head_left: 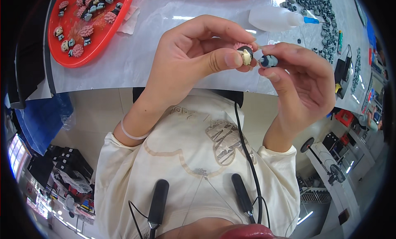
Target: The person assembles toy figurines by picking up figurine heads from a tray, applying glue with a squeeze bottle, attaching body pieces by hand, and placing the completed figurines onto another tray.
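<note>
Over the table's near edge, my left hand (194, 49) pinches a small figurine head (246, 55), cream-coloured in front with dark hair and a pink textured top. Just to its right, my right hand (303, 76) holds a tiny blue-grey figurine body (269, 61) between thumb and fingers. The two pieces are close together, with a narrow gap at the body's pointed end. Fingers hide part of both pieces.
A red round tray (88, 59) with several similar pink-topped figurines stands at the far left. A white squeeze bottle (272, 19) with a blue needle tip lies behind my hands. Many small dark grey pieces (321, 8) are scattered at the far right, near a green pen-like tool (340, 42).
</note>
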